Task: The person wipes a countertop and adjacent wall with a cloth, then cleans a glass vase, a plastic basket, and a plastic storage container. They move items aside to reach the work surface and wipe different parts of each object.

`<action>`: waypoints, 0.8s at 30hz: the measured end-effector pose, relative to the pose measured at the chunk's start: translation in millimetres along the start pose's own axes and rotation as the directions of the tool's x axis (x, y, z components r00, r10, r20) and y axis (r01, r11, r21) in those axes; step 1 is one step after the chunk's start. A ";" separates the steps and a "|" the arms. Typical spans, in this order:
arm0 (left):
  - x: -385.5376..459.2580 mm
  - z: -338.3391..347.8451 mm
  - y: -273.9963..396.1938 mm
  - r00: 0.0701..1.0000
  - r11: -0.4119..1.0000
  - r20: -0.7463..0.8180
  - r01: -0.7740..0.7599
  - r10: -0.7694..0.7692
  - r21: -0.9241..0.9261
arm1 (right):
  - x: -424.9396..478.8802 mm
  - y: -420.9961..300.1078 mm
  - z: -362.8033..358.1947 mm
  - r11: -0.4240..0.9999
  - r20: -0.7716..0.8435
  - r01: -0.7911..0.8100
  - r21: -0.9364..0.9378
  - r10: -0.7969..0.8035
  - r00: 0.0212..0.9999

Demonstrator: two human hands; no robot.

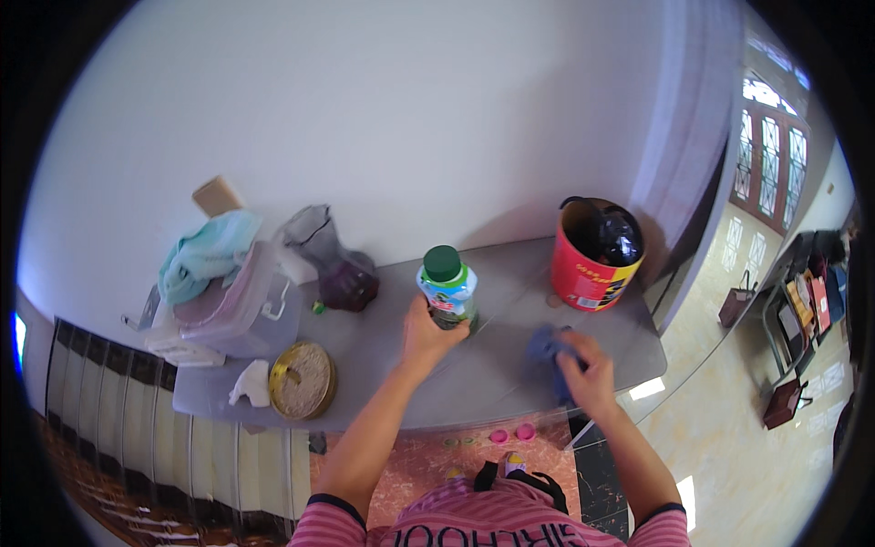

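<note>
My left hand [432, 335] grips the lower part of a plastic jar [448, 290] with a green screw lid and a printed label, held upright over the grey table [499, 383]. To its right, my right hand [586, 369] has hold of a blue cloth [547, 349], slightly blurred, near the table's front edge. Behind that hand stands a red and yellow round cardboard tub [588, 277] with a dark glossy object inside. A dark glass vase [342, 270] is left of the jar.
On the left are a clear plastic box [253, 321] topped with a turquoise cloth [208, 256], a round tin of grey granular material [303, 381], a crumpled white tissue [251, 383] and a small cardboard box [217, 196]. The wall [424, 123] rises behind the table; a railing [143, 424] stands lower left.
</note>
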State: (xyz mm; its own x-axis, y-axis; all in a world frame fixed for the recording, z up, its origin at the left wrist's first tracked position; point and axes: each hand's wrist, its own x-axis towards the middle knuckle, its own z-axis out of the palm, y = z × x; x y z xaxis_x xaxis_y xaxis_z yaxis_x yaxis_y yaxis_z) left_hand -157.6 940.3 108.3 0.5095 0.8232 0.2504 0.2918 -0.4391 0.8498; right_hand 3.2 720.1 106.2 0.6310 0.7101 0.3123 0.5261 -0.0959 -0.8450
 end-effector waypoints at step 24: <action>-18.9 -13.0 -16.9 0.969 0.970 -0.039 -0.243 0.243 0.025 | 121.4 -70.7 130.6 0.551 0.380 -0.383 0.742 0.125 0.916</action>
State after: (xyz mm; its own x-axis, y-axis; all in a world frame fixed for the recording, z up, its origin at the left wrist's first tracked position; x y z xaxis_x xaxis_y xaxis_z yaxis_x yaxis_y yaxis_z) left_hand -182.7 936.8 95.3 0.5332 0.7050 0.4677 0.1797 -0.6346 0.7517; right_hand -31.8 904.2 147.2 0.4272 0.9040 0.0153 -0.3748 0.1924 -0.9069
